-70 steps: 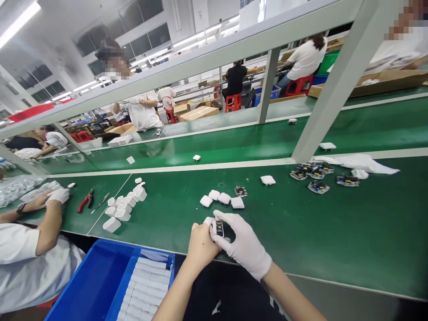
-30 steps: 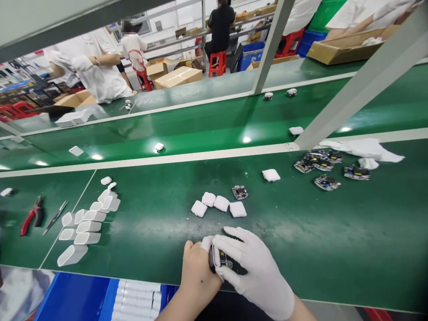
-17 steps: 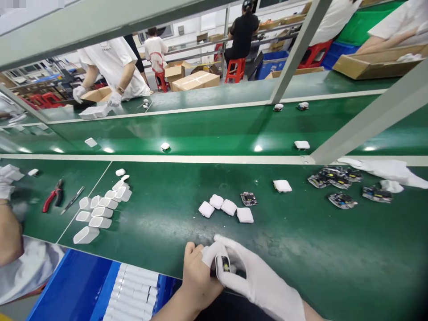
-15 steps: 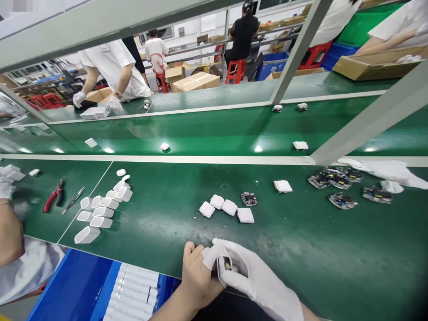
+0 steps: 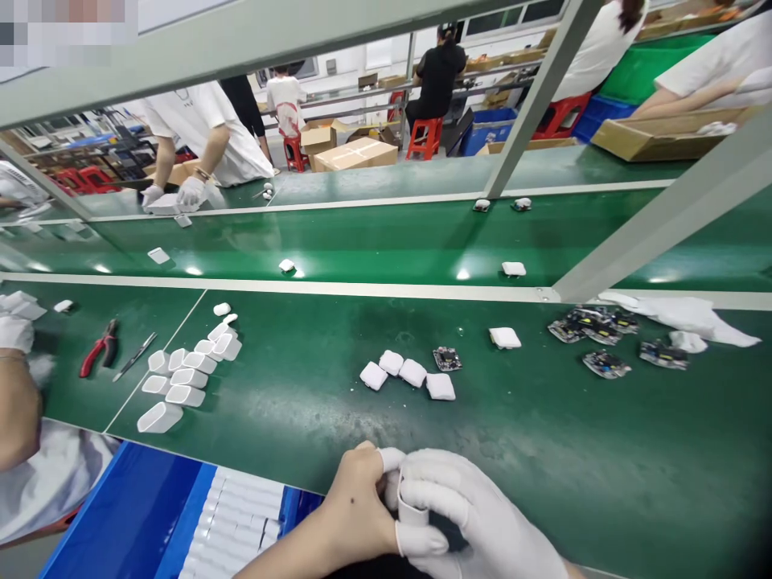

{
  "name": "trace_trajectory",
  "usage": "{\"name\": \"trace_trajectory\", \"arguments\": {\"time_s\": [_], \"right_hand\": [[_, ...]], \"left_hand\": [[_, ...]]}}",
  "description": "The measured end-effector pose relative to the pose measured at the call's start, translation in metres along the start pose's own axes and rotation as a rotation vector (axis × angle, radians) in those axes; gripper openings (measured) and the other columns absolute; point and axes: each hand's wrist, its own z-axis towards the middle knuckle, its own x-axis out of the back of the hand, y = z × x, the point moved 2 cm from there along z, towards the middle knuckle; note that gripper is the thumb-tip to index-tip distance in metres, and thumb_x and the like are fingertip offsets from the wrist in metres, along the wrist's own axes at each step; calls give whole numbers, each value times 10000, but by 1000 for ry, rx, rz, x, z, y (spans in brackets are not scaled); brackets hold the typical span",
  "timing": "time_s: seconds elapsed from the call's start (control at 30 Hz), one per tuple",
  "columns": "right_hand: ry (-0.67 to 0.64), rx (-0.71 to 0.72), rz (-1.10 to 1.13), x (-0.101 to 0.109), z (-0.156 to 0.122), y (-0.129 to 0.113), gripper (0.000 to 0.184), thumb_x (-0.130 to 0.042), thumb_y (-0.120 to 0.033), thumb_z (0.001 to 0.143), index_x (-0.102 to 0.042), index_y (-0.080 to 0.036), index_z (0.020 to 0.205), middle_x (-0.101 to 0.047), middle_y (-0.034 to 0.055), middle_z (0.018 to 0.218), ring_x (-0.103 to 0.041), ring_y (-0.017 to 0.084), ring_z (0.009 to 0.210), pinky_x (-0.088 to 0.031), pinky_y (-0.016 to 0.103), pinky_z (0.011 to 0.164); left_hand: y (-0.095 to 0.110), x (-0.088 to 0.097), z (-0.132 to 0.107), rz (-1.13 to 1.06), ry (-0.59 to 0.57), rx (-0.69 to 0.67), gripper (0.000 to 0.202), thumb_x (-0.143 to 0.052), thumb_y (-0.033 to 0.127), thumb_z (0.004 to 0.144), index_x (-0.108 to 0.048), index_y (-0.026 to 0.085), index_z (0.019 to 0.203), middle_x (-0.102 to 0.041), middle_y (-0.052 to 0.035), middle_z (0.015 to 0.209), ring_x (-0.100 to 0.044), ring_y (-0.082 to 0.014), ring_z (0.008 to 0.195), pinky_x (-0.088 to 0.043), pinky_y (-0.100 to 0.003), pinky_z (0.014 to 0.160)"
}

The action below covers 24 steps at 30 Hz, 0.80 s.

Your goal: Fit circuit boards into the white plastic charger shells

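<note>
At the near edge of the green bench, the person's two hands meet around one small white casing. The bare left hand wears only a white finger cot on one fingertip, and its fingers are curled against the casing from the left. The gloved right hand is folded closed over the casing from the right, so only a narrow part of it shows between the fingers.

Further in on the bench lie four white caps close together, and one small circuit board is just beside them. One more white cap lies apart to the right. Near the right edge there is a heap of circuit boards; their number cannot be told, and a white cloth lies behind them.

Toward the left edge stands a group of open white shells, about nine. One red pliers and one pair of tweezers lie beyond a white line. Below the bench, a blue bin holds rows of white parts.
</note>
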Motion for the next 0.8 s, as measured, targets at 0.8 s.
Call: {"name": "trace_trajectory", "arguments": {"time_s": [0.8], "right_hand": [[189,-29,-204,-15,-8,-28,149,-458,-82,746,-433,-207,669,-466,1,632,-428,166,594,-388,302,579]], "left_hand": [[12,-22,-20,-210,-91,100,388,-761,378,533,-440,161,522,-283,68,565,-273,-67,552,-211,-207,476]]}}
